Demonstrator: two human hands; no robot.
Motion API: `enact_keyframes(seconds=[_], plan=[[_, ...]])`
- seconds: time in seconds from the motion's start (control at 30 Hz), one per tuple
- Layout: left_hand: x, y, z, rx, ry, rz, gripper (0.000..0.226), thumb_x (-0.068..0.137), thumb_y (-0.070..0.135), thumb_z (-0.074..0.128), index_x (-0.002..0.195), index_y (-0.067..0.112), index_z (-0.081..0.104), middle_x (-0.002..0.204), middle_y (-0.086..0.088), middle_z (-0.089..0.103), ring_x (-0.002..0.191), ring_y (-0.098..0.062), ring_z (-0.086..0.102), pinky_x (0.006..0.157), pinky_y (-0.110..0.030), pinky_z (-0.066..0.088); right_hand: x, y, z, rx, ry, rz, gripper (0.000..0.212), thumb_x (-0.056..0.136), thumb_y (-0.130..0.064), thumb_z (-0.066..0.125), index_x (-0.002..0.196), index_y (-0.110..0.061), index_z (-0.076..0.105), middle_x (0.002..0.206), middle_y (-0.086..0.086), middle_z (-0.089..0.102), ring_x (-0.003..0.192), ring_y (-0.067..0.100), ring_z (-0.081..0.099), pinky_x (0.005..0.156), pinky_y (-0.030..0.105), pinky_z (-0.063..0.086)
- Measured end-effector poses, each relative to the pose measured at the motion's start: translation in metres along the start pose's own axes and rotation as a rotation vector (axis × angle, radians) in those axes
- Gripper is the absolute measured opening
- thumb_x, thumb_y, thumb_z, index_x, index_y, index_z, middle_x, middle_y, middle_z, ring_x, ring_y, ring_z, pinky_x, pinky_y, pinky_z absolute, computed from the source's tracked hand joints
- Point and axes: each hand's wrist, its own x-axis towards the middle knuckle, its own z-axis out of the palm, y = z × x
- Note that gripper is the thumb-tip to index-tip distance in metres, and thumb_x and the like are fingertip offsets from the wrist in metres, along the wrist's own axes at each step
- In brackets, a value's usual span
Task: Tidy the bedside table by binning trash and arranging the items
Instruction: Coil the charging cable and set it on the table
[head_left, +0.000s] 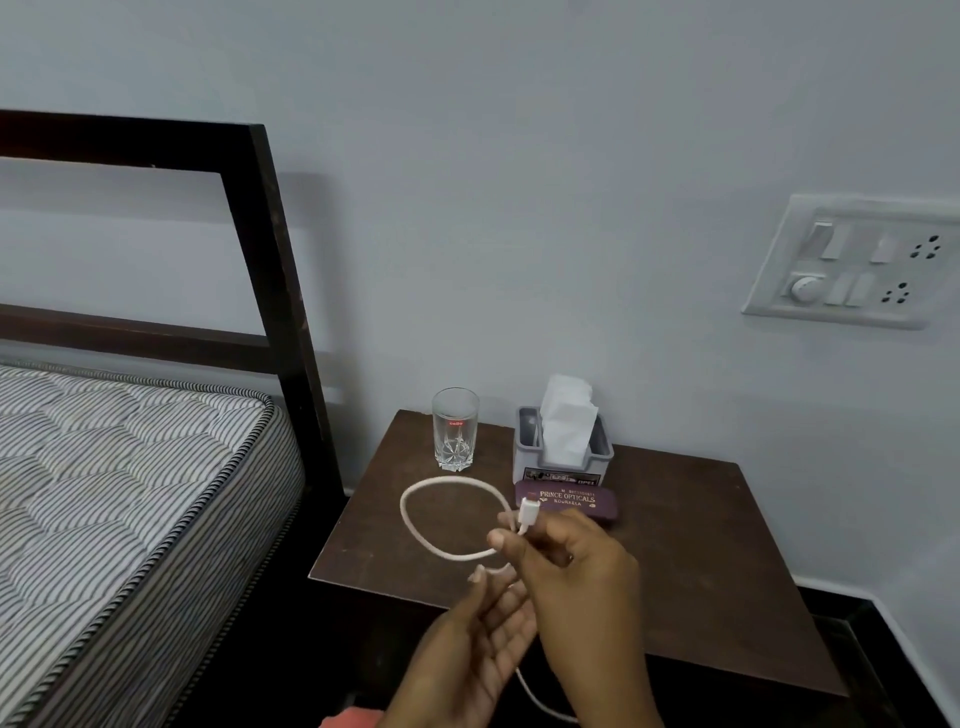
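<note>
Our right hand (566, 561) pinches the looped white charging cable (415, 525) near its plug; our left hand (478, 639) lies spread just beneath.

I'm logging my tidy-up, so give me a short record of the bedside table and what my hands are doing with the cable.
table: dark wooden bedside table
at back: clear glass, grey tissue holder with tissues
in front of holder: purple spectacle case
cable: white cable, curved into a loop
right hand: pinches the cable near its connector
left hand: palm up under the cable, fingers relaxed
</note>
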Motion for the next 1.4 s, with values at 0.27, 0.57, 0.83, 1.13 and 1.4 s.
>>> enact_keyframes(seconds=[0.27,0.57,0.83,1.13,1.4], plan=[[-0.01,0.017,-0.001,0.025,0.041,0.304,0.025,0.093,0.008,0.045,0.105,0.009,0.067,0.077,-0.004,0.072,0.061,-0.011,0.07,0.05,-0.021,0.056,0.0,0.001,-0.016,0.159,-0.067,0.305,0.01,0.077,-0.003,0.072,0.074,-0.012,0.074,0.065,0.01,0.073,0.062,0.016,0.071,0.054,0.022,0.055],[-0.008,0.03,-0.012,0.011,0.264,0.691,0.039,0.098,0.011,0.04,0.136,0.011,0.044,0.085,-0.006,0.063,0.068,-0.014,0.069,0.059,-0.022,0.059,0.004,0.034,-0.023,-0.331,-0.089,0.28,0.026,0.079,-0.006,0.069,0.059,-0.023,0.066,0.061,0.004,0.07,0.059,0.018,0.07,0.065,0.036,0.06],[-0.001,0.021,-0.019,0.854,0.365,0.854,0.037,0.094,0.006,0.049,0.123,0.028,0.055,0.088,-0.008,0.057,0.062,-0.012,0.054,0.048,-0.01,0.045,0.003,0.046,-0.012,-0.741,-0.243,0.06,0.035,0.086,-0.019,0.058,0.057,-0.028,0.042,0.071,-0.008,0.042,0.06,0.002,0.044,0.054,0.015,0.035],[0.01,0.015,-0.035,1.623,0.362,0.899,0.048,0.08,0.025,0.041,0.119,0.013,0.066,0.076,-0.008,0.056,0.076,-0.03,0.057,0.067,-0.04,0.048,0.005,0.047,-0.012,-0.813,-0.234,-0.15,0.011,0.086,-0.014,0.054,0.086,-0.018,0.065,0.092,-0.003,0.053,0.081,0.012,0.055,0.068,0.03,0.046],[0.001,0.01,-0.025,1.361,0.195,0.838,0.045,0.096,0.012,0.046,0.122,0.049,0.049,0.087,0.001,0.052,0.067,-0.006,0.062,0.072,-0.022,0.051,0.004,0.047,-0.01,-0.918,-0.317,-0.357,0.029,0.081,-0.034,0.037,0.09,-0.019,0.06,0.091,-0.003,0.048,0.078,0.007,0.052,0.06,0.024,0.035]])
